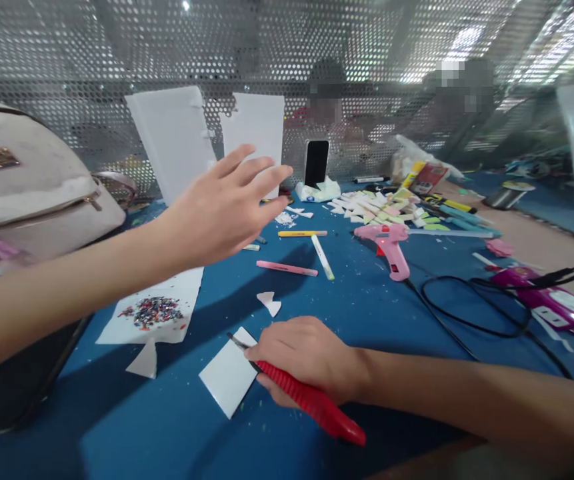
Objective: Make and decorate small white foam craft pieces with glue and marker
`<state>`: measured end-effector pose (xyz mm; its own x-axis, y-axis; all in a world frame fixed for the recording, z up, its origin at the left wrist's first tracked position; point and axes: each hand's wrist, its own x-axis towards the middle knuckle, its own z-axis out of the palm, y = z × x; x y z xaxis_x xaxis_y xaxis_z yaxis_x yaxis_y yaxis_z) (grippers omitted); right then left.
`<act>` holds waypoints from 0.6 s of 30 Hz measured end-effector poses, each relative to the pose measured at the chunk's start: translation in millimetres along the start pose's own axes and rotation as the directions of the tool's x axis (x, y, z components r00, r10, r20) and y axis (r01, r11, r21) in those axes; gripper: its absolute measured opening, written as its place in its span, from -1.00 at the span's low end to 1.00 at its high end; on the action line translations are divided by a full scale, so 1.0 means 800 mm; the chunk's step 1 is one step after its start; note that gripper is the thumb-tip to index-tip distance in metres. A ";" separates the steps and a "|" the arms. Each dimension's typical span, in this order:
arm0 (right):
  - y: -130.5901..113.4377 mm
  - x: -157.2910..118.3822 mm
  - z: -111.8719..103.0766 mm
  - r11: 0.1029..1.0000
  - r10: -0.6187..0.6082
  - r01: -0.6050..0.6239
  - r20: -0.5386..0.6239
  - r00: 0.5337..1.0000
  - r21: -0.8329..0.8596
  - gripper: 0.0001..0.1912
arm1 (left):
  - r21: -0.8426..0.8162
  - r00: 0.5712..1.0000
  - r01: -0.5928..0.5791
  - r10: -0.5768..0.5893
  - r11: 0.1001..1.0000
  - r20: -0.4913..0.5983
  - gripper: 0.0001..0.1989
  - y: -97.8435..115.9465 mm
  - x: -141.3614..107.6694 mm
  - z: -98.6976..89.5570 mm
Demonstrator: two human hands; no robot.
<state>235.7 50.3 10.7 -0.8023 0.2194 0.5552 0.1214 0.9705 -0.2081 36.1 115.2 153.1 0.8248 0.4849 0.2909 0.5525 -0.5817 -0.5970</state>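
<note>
One hand [309, 357], the right, grips the tool [319, 405]; unbraced by the open left hand [231, 212], the card [227, 379] could skid.

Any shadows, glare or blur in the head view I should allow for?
Head view: dark shadows streak the blue tabletop below the raised left hand; head view: glare whitens the right end of the glossy purple power strip; head view: the right forearm blurs toward the picture's edge.
</note>
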 end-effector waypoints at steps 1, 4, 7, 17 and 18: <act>0.001 0.000 0.000 1.000 0.007 -0.006 -0.008 1.000 0.018 -0.84 | 0.041 1.000 -0.010 0.009 0.999 0.004 -0.68 0.008 -0.023 -0.012; 0.002 0.000 -0.001 0.996 0.044 -0.044 0.007 0.999 0.078 -0.83 | -0.054 0.999 -0.013 0.010 0.998 -0.042 -0.67 0.045 -0.094 -0.041; 0.001 0.002 -0.004 0.982 0.105 -0.118 0.095 0.990 0.149 -0.84 | -0.271 0.994 0.035 -0.062 0.962 -0.091 -0.59 0.104 -0.153 -0.052; -0.007 0.014 -0.007 0.963 0.115 -0.135 0.097 0.989 0.235 -0.85 | -0.453 0.978 0.182 -0.207 0.873 -0.006 -0.64 0.190 -0.184 -0.001; -0.007 0.016 -0.007 0.969 0.101 -0.123 0.110 0.989 0.215 -0.87 | -0.461 0.976 0.188 -0.218 0.867 -0.013 -0.63 0.191 -0.183 0.002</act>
<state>227.9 48.4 23.2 -0.8454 0.3037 0.4393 0.0901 0.8919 -0.4432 -0.8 -43.4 17.9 0.6857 0.5915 0.4241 0.6896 -0.7144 -0.1186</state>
